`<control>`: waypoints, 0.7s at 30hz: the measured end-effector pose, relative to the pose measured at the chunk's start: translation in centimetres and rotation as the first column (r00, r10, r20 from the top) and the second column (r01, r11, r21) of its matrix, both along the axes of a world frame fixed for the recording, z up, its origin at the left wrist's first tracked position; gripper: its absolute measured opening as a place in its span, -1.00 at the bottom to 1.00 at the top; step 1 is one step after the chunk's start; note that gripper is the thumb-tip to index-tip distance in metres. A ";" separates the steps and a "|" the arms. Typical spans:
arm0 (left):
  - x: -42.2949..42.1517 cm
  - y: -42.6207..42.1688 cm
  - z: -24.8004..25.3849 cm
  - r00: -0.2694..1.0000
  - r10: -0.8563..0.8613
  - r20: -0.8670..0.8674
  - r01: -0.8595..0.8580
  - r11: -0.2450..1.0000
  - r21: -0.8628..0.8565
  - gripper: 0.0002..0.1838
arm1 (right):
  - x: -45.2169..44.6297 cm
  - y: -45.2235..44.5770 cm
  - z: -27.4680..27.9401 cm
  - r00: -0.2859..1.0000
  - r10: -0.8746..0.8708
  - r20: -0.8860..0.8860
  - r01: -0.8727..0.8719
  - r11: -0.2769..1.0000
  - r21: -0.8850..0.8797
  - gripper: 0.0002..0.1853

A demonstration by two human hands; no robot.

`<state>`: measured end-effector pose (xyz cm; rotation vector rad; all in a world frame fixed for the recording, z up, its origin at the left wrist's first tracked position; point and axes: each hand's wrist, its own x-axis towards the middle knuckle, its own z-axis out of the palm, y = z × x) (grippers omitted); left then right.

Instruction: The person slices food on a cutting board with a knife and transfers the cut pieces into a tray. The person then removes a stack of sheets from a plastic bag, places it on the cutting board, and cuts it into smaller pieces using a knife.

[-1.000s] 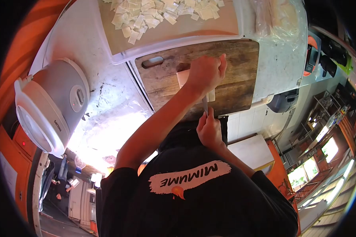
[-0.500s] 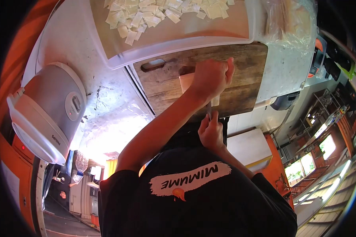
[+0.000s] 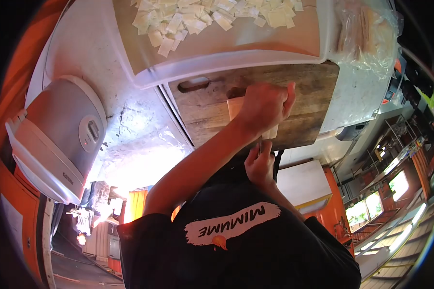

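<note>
Left to right: rounded, smooth cooker (image 3: 58,139); thin, pale squares (image 3: 190,19) on a tray (image 3: 226,60); grained wooden board (image 3: 202,106) bearing a flat, pale sheet (image 3: 235,107). My right hand (image 3: 260,168) grips a slim knife (image 3: 261,144); my left (image 3: 266,107) bends over the sheet, fingers curled, their hold unclear to me.

Vs. 1 sec ago, view's shifted: cutting board (image 3: 306,103) + white-rimmed tray (image 3: 236,58) sit lower and further R in frame, rice cooker (image 3: 58,135) a bit lower and further L. L hand (image 3: 265,108) and R hand (image 3: 260,168) are both lower/further R in frame too, w/ a smaller visible gap btwn them. Less of the knife (image 3: 261,146) shows: just a short dark strip now vs. a longer bright one. More of the clear plastic bag (image 3: 371,36) in view, orange-edged device (image 3: 398,66) mostly hidden. Yellow-orange panel (image 3: 136,204) shows more, lower L.
</note>
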<state>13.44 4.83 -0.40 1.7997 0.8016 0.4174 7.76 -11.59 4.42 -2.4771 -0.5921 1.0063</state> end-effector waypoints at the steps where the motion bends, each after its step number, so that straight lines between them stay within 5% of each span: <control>1: 0.2 -0.1 -0.1 1.000 -0.009 -0.021 0.009 1.000 0.007 -0.47 | 0.1 0.0 0.1 1.000 0.005 0.019 -0.006 0.999 0.035 -0.80; 15: 0.4 -0.1 -0.5 0.995 0.084 0.058 -0.090 0.990 0.112 -0.41 | 0.2 -0.1 0.0 0.994 -0.003 0.113 0.003 1.000 0.002 -0.84; 17: -0.5 0.1 0.1 0.999 0.038 0.004 -0.037 0.987 -0.155 -0.52 | -0.1 -0.1 0.0 0.993 -0.020 0.117 0.020 1.000 0.008 -0.86; 18: -1.6 -0.3 0.6 0.999 0.036 0.008 -0.034 0.990 -0.138 -0.52 | -0.1 -0.2 -0.1 0.990 -0.012 0.138 0.010 1.000 0.011 -0.85; 20: -4.1 -1.0 0.7 0.869 0.281 0.408 -0.327 0.944 0.048 -0.67 | 0.1 -0.5 -0.2 0.985 -0.002 0.170 -0.004 0.999 0.035 -0.84; 21: -5.7 -1.3 0.7 0.865 0.270 0.424 -0.327 0.943 0.067 -0.67 | 0.2 -0.4 -0.3 0.988 0.009 0.155 -0.012 1.000 0.019 -0.82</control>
